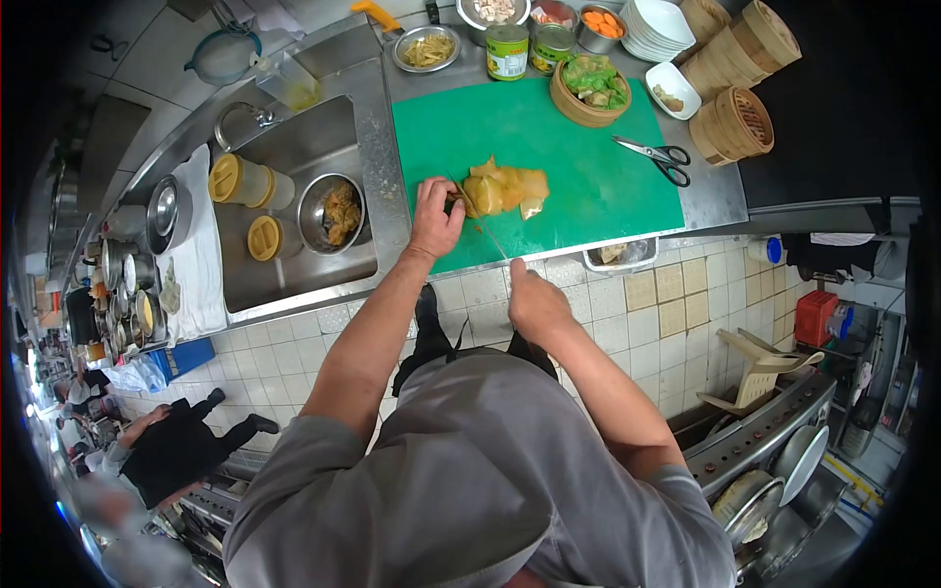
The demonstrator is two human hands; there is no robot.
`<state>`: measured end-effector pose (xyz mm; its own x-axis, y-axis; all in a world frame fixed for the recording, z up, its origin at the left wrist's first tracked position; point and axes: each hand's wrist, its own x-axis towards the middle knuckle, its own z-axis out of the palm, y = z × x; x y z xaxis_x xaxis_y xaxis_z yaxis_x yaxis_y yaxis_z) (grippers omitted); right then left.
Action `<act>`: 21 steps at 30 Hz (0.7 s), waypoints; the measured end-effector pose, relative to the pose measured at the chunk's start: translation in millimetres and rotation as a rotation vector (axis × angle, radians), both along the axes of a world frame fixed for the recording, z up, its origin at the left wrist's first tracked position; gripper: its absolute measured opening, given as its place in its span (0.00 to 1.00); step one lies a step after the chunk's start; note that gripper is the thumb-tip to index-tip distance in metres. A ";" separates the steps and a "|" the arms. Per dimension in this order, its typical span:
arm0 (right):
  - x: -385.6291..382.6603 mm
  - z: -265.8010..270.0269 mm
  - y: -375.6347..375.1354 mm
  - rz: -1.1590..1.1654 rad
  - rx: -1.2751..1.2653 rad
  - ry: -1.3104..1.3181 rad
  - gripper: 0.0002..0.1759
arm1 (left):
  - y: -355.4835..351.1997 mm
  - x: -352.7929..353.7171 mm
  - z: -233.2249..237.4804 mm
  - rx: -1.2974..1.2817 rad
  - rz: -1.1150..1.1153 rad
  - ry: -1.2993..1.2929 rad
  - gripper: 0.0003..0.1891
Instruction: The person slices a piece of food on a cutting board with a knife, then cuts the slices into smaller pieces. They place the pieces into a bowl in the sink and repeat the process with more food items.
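Observation:
On the green cutting board (588,196) lies a yellow-brown, leafy-looking food pile (500,189). My left hand (436,218) is at the pile's left end, its fingers bent and pressed on the food there. A knife (492,238) is in my right hand (537,304), which is closed round the handle near the board's front edge. The thin blade points up and left, its tip end reaching the food near my left fingers. Scissors (655,157) lie on the board's right side, and a bamboo steamer of green leaves (594,90) stands at its back.
Left is a sink (294,279) with a metal bowl of brown food (331,214) and yellow-lidded containers (238,180). Cans (507,53), white plates (659,35) and bamboo steamers (730,125) stand at the back. Another person (176,451) is at far left.

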<state>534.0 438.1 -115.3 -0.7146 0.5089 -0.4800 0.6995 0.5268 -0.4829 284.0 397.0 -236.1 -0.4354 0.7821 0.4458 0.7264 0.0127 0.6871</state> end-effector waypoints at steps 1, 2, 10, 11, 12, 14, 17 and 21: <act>-11.0 -8.2 2.6 -0.002 -0.001 0.000 0.15 | -0.2 0.3 -1.0 -0.001 -0.002 0.000 0.15; -25.2 -15.7 6.1 -0.009 0.000 0.011 0.15 | 0.2 0.2 -1.8 -0.005 -0.005 -0.035 0.15; 7.6 -1.7 -6.3 0.004 -0.010 -0.056 0.14 | -0.7 1.4 -2.1 -0.013 0.013 -0.095 0.15; 13.0 -0.9 -8.9 -0.007 -0.024 -0.108 0.15 | 0.0 1.1 0.0 -0.024 0.012 -0.080 0.15; 15.2 -0.7 -10.0 -0.019 -0.039 -0.160 0.16 | -0.2 1.1 1.7 -0.036 0.010 -0.065 0.15; 5.6 -26.3 -7.0 -0.014 -0.027 -0.069 0.16 | 0.3 1.0 1.0 -0.018 0.012 -0.083 0.15; -30.5 -50.5 5.7 -0.015 -0.015 0.004 0.16 | -1.5 2.5 1.1 -0.009 0.004 -0.072 0.15; -31.9 -60.0 13.7 -0.030 -0.037 0.071 0.13 | 0.2 4.8 8.7 -0.060 -0.012 0.057 0.16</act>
